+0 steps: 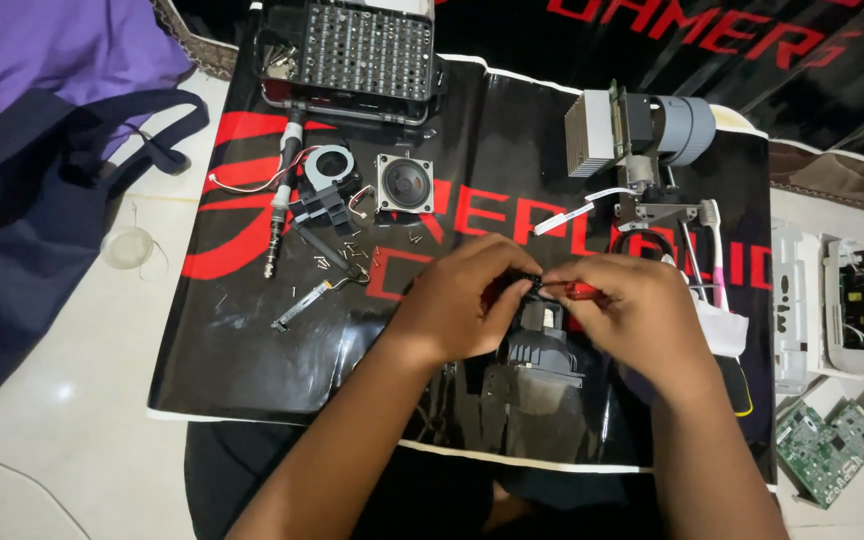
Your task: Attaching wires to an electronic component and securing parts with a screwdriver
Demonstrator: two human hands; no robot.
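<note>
Parts spread out on the mat (252,360)

Bit case (352,55) at the back, speaker (404,184) in front of it, circuit board (832,445) off the mat's right edge.

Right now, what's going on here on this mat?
A person works over a black and red mat on the floor. The left hand steadies a black finned module, and the right hand holds a red-handled tool at its top. A bit case, small speaker and loose screws lie beyond.

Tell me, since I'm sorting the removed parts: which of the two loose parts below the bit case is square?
The speaker, right of the pair: square frame around a round cone. The blower fan beside it is rounded.
</note>
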